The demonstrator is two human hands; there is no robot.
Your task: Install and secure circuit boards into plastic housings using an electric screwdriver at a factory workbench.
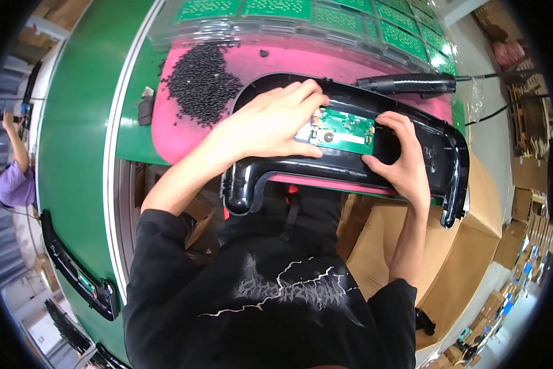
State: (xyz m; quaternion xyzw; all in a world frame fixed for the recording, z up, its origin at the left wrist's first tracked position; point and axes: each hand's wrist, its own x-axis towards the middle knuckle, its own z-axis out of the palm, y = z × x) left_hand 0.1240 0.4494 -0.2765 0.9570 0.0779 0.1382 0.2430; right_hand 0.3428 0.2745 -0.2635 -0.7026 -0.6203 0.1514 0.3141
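A long, curved black plastic housing [344,167] lies hollow side up across the front of a pink mat, its left arm bending toward me. In its middle sits a green circuit board [345,123] carrying small components. My left hand [276,123] grips the left end of the board, thumb at the near edge and fingers bent at the far edge. At the board's right end, my right hand [405,163] holds it between thumb and curled fingers. Part of the board's left end is hidden under my left hand.
Small black screw-like pieces [202,83] are heaped on the pink mat [165,132]. Clear trays of green boards [344,24] stand behind. A black corded tool [408,84] lies at the housing's far edge. Cardboard box [454,264] at right; another housing [73,267] on the green belt; a person [15,181] far left.
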